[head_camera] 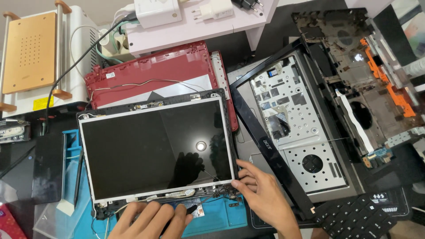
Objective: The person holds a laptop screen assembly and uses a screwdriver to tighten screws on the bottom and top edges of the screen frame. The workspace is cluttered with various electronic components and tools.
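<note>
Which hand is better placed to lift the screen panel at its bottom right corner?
Right, probably. The right hand already has fingertips at the bottom right corner of the screen panel. The left hand is below the bottom edge, gripping a dark tool.

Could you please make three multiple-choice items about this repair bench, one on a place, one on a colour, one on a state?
1. Where does the loose black plastic screen frame lie?
A. right of the dark glossy laptop screen panel
B. on the wooden board
C. under the blue mat

2. What colour is the plastic laptop lid behind the screen panel?
A. green
B. dark red
C. yellow

3. What is the right hand doing?
A. holding a cup
B. resting flat on the keyboard
C. touching the screen panel's lower right corner

Answers: 1 A, the frame leans across the grey laptop base on the right. 2 B, its shell is dark red. 3 C, the fingertips meet that corner while the left hand grips a black tool.
</note>
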